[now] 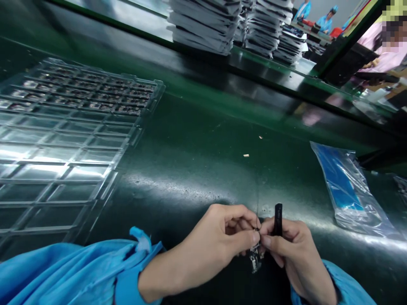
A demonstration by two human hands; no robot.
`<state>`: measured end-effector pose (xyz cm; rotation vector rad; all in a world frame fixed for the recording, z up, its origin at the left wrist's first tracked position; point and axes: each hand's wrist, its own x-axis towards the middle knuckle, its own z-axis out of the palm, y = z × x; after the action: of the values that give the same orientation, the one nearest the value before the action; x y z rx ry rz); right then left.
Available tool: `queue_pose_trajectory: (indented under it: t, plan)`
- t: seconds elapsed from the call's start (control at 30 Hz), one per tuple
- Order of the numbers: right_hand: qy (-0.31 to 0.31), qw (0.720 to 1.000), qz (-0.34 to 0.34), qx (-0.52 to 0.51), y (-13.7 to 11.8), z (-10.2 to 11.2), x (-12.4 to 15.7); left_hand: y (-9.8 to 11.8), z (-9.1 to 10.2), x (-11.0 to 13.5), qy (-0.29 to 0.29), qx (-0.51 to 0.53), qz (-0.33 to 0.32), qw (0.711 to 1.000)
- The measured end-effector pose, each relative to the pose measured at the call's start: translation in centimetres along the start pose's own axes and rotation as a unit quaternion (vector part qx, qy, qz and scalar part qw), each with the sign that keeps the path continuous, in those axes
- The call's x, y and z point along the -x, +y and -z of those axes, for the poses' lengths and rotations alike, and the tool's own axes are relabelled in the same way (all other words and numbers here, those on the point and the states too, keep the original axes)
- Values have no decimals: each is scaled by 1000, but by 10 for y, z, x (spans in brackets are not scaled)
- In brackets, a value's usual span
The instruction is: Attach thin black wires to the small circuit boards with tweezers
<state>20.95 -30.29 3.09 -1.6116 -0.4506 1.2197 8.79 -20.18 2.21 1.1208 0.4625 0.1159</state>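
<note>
**Blue and black on a dark green workbench**

The workbench top is glossy, streaked with white glare. Along its near edge run bright blue smock sleeves; between them show a matte black strip and a small silver-and-black part. Left on the workbench, a clear plastic tray forms a grid of rectangular cells, its farther rows filled with dark, silver-flecked pieces. Right on it, a clear bag shows a blue panel. Beyond the workbench rise dark grey stacks.

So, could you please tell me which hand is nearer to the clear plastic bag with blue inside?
The right hand is nearer, lower left of the clear plastic bag, not touching it; the left hand lies farther left.
</note>
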Motion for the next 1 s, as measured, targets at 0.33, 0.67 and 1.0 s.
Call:
queue_pose_trajectory:
  t: [0.33, 0.67, 1.0]
  plan:
    - [31, 992, 63, 106, 4, 3, 3, -11, -5, 3, 72, -165, -77, 981]
    - [-32, 950, 221, 220, 10, 8, 1, -18, -10, 5, 98, -245, -177, 948]
    - [-140, 926, 203, 286, 1, 20, -6, -11, -8, 6, 71, -261, -126, 954]
